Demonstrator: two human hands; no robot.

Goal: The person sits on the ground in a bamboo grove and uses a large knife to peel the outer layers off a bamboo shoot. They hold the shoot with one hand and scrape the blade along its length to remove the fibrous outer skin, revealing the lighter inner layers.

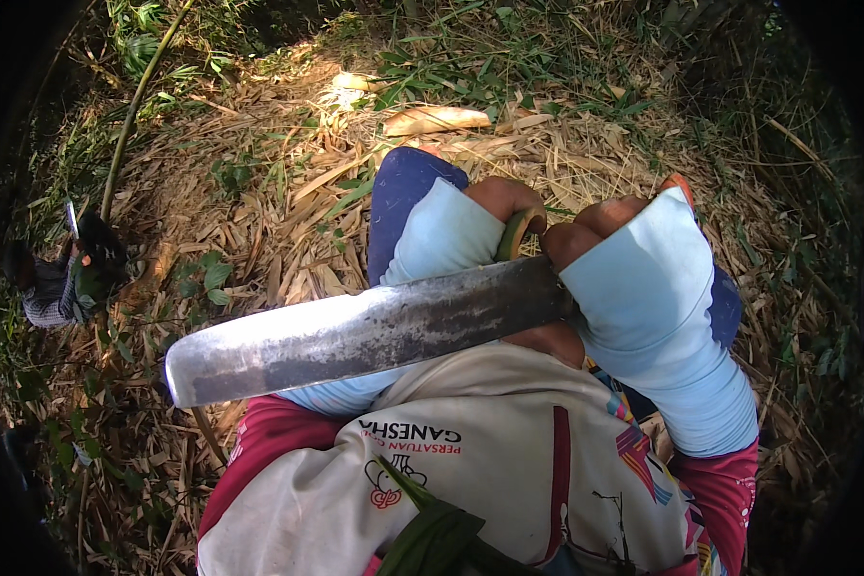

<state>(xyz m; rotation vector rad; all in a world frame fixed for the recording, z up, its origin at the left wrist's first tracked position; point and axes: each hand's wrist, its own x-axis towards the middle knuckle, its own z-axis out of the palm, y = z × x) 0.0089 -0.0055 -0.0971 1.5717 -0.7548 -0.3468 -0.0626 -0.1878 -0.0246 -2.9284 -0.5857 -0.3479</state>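
Observation:
A machete (374, 331) with a broad, dark-stained blade lies across my front, its blunt tip out to the left. My right hand (595, 230), in a light-blue sleeve, is closed at the base of the blade; the cuff hides the handle. Just left of it, my left hand (509, 199) curls its fingers around a curved green strip (516, 235), which looks like bamboo. The strip's lower end passes behind the blade, so its length is hidden. A patch of skin shows under the blade; I cannot tell which body part it is.
Dry leaves and stalks (288, 221) cover the ground. Pale, husk-like pieces (437, 120) lie ahead. A thin green stem (134, 115) rises at the left. Beyond it another person (58, 288) crouches with a blade (71, 219). Green undergrowth (797, 240) borders the right.

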